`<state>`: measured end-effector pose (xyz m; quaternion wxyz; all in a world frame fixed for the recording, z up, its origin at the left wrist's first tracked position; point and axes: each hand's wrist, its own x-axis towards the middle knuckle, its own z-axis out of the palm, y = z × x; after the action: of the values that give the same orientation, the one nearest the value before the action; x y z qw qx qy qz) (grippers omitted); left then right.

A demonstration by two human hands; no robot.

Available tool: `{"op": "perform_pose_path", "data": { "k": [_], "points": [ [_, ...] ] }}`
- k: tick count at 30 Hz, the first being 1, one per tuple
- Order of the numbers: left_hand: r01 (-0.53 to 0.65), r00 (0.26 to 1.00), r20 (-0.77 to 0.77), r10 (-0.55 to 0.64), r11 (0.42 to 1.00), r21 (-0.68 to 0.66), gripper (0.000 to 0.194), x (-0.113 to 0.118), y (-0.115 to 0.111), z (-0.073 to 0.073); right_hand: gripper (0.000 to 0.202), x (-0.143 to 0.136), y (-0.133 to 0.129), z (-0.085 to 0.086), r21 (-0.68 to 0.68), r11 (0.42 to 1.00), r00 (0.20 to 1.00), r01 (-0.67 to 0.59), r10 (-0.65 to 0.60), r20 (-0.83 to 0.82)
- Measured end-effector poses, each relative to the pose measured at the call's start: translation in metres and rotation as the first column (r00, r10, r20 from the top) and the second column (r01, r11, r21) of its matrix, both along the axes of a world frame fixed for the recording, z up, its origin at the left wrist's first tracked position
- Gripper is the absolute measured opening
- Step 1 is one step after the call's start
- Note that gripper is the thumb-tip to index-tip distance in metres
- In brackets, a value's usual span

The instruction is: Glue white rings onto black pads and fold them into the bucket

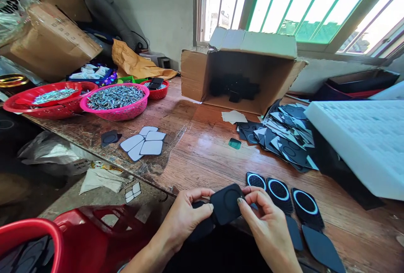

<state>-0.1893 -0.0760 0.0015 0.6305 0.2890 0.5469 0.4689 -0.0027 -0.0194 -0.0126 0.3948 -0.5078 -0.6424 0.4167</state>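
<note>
Between my two hands is a hinged black panel [223,210] with rounded corners and a faint ring on its face. A second dark section joins it on the left, mostly hidden by my fingers. My left hand [183,216] pinches the left side, thumb on top. On the right edge, my right hand [267,222] grips with thumb and fingertips. Just right of that hand lie three black pads with white rings, such as this ringed pad [305,208]. Plain dark panels, among them this grey one [322,245], lie nearer the table's front edge.
An open cardboard box [192,75] holds black pieces. Ring-marked sheets form a heap [290,138] beside white foam [356,147]. White-faced cards [151,142] lie left of centre. A pink basket [115,113] contains small metal parts. Below left stands a red stool [85,231].
</note>
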Motion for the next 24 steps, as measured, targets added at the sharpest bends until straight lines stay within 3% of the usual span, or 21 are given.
{"op": "perform_pose_path", "data": {
  "k": [6, 10, 13, 15, 17, 19, 22, 24],
  "points": [
    [0.005, 0.998, -0.056, -0.002, 0.999, 0.042, 0.031, 0.001, -0.002, 0.005, 0.029, -0.002, 0.003, 0.006, 0.137, 0.987, 0.97, -0.081, 0.047, 0.24],
    [-0.013, 0.993, -0.12, 0.024, 0.995, 0.097, 0.025, 0.002, -0.002, 0.006, 0.031, 0.003, 0.007, 0.016, 0.223, 0.96, 0.873, -0.171, 0.043, 0.486],
    [-0.058, 0.996, -0.062, 0.063, 0.995, 0.078, 0.029, 0.002, -0.004, 0.002, 0.04, 0.009, 0.014, 0.02, 0.198, 0.972, 0.8, -0.123, -0.021, 0.6],
    [-0.084, 0.996, 0.016, 0.083, 0.996, 0.038, 0.037, 0.002, -0.005, -0.001, 0.038, 0.011, 0.018, 0.021, 0.118, 0.989, 0.84, -0.086, 0.009, 0.542],
    [-0.089, 0.992, 0.094, 0.087, 0.996, 0.013, 0.045, 0.003, -0.006, -0.003, 0.029, 0.008, 0.019, 0.021, -0.014, 0.992, 0.933, -0.123, 0.12, 0.339],
    [-0.059, 0.991, 0.12, 0.057, 0.998, 0.016, 0.049, 0.005, -0.006, -0.003, 0.037, 0.002, 0.016, 0.022, -0.121, 0.973, 0.973, -0.197, 0.209, 0.096],
    [0.085, 0.992, 0.086, -0.09, 0.995, 0.061, 0.046, 0.012, -0.006, -0.004, 0.027, -0.01, 0.011, 0.021, -0.115, 0.972, 0.979, -0.205, 0.204, -0.022],
    [0.164, 0.981, 0.091, -0.172, 0.983, 0.081, 0.043, 0.017, -0.006, -0.007, 0.032, -0.016, 0.009, 0.018, -0.081, 0.983, 0.986, -0.167, 0.165, -0.031]
  ]
}}
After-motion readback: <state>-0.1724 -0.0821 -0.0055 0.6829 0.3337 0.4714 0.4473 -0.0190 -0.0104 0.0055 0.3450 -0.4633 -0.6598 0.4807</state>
